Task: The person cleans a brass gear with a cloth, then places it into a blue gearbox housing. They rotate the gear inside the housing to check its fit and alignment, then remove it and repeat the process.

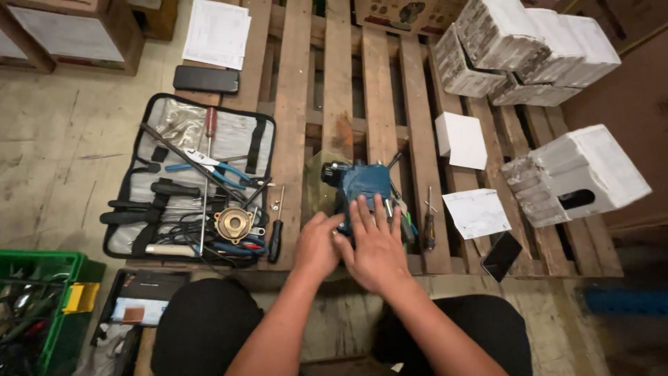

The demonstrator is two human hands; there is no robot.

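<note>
The person is kneeling at the near edge of a wooden pallet [379, 83] and working over a blue power tool [362, 188] that is lying on the slats near the pallet's front middle. The right hand [376, 247] is resting flat on the tool body, fingers spread apart and not closed around anything. The left hand [316, 244] is pressing against the tool's left side, fingers loosely curled; whether it is actually gripping a part, I cannot tell.

Left of the tool, an open tool roll [191, 181] is lying across the pallet's left edge, holding blue-handled pliers [219, 169] and a brass round fitting [233, 223]. A black-handled screwdriver [276, 233] is lying between the roll and the tool; a second screwdriver [429, 223] is lying just right of the tool. A dark phone [501, 256] is sitting at the pallet's front right corner, and white boxes [529, 49] are stacked at its far right.

Judgement: the tool looks rigid and fairly heavy, with a hard casing, not fragile. The casing's sides seem the soundest place to take hold, using both hands.
</note>
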